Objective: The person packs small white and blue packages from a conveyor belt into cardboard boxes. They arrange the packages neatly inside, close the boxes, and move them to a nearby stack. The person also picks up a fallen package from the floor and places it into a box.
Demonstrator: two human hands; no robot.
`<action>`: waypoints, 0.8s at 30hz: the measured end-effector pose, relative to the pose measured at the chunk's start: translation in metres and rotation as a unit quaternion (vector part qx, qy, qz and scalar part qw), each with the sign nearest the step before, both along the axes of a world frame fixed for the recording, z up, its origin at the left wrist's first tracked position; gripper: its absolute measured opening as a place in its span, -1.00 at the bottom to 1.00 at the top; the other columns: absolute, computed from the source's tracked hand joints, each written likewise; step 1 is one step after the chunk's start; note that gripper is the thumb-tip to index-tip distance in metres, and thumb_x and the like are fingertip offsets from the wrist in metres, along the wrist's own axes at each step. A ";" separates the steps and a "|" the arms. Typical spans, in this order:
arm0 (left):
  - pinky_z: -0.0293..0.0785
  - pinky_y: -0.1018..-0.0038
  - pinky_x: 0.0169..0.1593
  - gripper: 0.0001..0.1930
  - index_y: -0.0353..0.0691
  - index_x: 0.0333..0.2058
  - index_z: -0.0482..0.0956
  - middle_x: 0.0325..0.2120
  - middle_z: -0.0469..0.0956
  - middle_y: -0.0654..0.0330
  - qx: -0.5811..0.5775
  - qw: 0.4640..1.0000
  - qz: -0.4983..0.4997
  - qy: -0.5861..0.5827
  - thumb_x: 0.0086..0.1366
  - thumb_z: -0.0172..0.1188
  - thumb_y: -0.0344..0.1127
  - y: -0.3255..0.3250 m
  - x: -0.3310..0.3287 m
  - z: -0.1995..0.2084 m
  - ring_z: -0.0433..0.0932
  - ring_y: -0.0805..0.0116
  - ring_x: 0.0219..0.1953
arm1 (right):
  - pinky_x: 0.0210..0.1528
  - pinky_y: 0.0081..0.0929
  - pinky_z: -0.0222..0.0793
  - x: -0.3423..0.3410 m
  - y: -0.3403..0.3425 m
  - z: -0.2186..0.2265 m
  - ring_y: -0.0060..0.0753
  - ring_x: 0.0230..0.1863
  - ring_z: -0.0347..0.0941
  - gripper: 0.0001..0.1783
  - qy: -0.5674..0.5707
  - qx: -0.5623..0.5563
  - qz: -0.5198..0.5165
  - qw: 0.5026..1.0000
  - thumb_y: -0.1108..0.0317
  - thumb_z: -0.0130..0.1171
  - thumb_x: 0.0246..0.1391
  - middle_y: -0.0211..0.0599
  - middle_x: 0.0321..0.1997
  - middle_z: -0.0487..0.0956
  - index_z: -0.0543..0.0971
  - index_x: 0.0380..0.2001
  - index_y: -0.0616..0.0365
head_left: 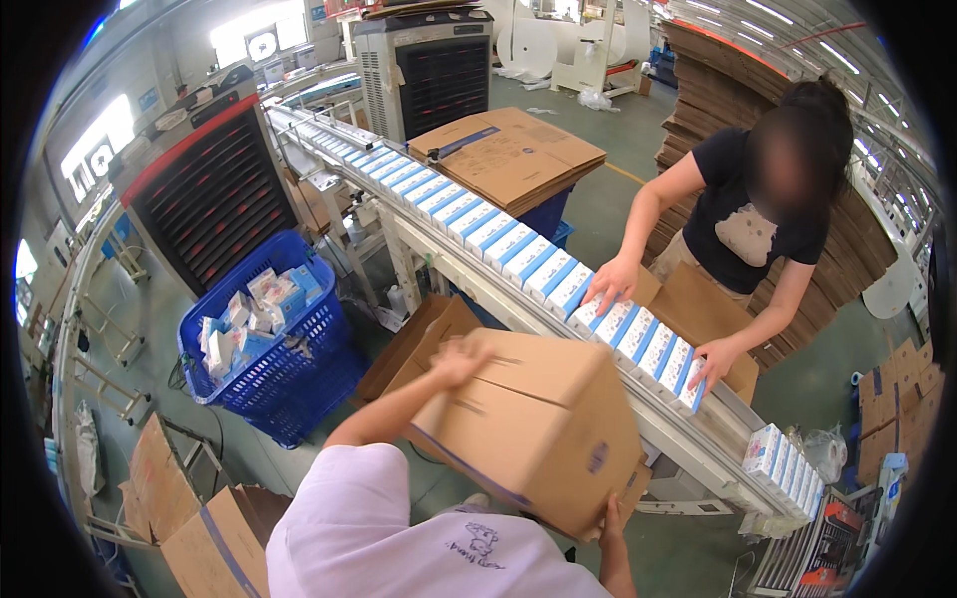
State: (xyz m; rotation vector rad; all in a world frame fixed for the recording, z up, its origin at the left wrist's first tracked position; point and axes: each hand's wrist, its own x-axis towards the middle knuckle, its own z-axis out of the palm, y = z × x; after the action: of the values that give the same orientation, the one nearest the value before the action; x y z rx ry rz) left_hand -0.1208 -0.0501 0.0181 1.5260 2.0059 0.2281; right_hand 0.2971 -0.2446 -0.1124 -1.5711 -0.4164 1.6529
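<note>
A large brown cardboard box (518,409) is tilted in front of me, against the near side of the conveyor, between my two hands. My left hand (461,361), smeared by motion, lies on its upper left part and steadies it. At its lower right corner my right hand (610,518) grips the edge, the fingers partly hidden. On the conveyor (658,424) runs a row of white-and-blue small cartons (478,229). Across from me a co-worker's two hands (615,282) (714,361) press on both ends of a group of these cartons.
To the left a blue plastic basket (274,384) holds several loose cartons. Flattened cardboard (508,154) is stacked beyond the conveyor. An open cardboard box (214,543) stands at lower left. More cartons (781,468) sit at the conveyor's right end. An air cooler (214,189) stands behind the basket.
</note>
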 end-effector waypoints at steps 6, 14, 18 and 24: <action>0.06 0.29 0.23 -0.23 0.00 0.16 0.24 0.07 0.36 0.22 -0.392 0.320 0.173 -0.845 0.18 -0.41 0.40 0.018 -0.121 -0.093 0.36 0.28 0.08 | 0.14 -0.31 0.15 -0.065 0.004 0.182 -0.23 0.17 0.18 -0.29 0.055 0.211 0.075 0.973 0.51 0.06 -0.05 -0.09 0.14 0.26 0.06 0.19 0.21; -0.08 0.35 0.27 0.01 -0.36 0.22 -0.08 0.22 0.01 0.03 -0.196 0.780 -0.047 -0.593 0.06 -0.01 0.37 -0.014 0.069 -0.105 -0.03 0.20 0.27 | -0.24 -0.03 0.32 -0.235 0.091 0.151 0.35 -0.29 0.38 -0.50 -0.372 0.143 0.351 0.848 0.37 -0.15 0.00 0.37 -0.40 0.44 0.06 -0.02 0.42; 0.35 0.20 0.01 -0.34 -0.37 0.14 0.10 -0.17 0.40 -0.34 0.119 0.950 -0.177 -0.227 0.10 0.05 -0.20 -0.010 0.093 -0.042 0.41 -0.17 -0.08 | -0.19 -0.11 0.34 -0.217 0.084 0.144 0.12 -0.15 0.41 -0.34 -0.419 0.261 0.315 0.810 0.14 0.11 -0.06 0.14 -0.17 0.46 0.20 0.05 0.29; 0.39 0.47 -0.14 -0.62 -0.42 -0.02 0.33 -0.21 0.50 0.11 -0.124 0.800 -0.143 -0.569 0.18 0.03 -0.43 0.028 -0.011 -0.060 0.46 0.36 -0.20 | -0.16 -0.13 0.29 -0.033 -0.014 0.158 0.03 -0.17 0.39 -0.26 -0.811 -0.018 0.065 0.581 0.23 0.19 -0.08 0.08 -0.23 0.46 0.12 0.15 0.14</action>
State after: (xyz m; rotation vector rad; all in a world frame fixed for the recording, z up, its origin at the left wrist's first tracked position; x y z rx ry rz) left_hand -0.1323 -0.0217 -0.0418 1.0519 0.7891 0.5651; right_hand 0.2637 -0.2589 0.0460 -2.7107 -1.3702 -0.2917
